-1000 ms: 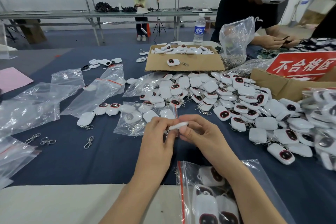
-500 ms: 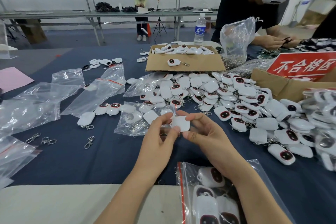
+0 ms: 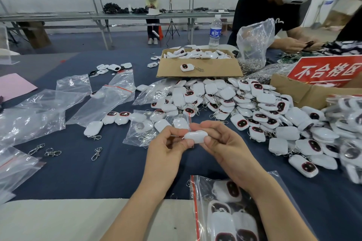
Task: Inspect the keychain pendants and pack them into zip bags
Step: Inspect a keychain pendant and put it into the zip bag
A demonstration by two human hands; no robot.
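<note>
A white keychain pendant [image 3: 195, 135] is held above the blue table cloth between both hands. My left hand [image 3: 168, 146] pinches its left end with thumb and fingers. My right hand [image 3: 221, 143] grips its right end, fingers curled over the top. Its plain white side faces me. A zip bag [image 3: 231, 211] with several pendants inside lies under my right forearm. A big heap of pendants [image 3: 254, 111] covers the table to the right. Another bag with pendants [image 3: 150, 127] lies just beyond my hands.
Empty zip bags [image 3: 49, 107] lie spread at the left, with loose metal clasps [image 3: 52, 151] near them. A cardboard box [image 3: 197, 64] of pendants stands behind the heap. A red sign [image 3: 325, 70] on a carton is at right. A person works at the far right.
The pendant has been turned in my fingers, from edge-on to flat side up to its rounded white side. Both hands stayed in the same place.
</note>
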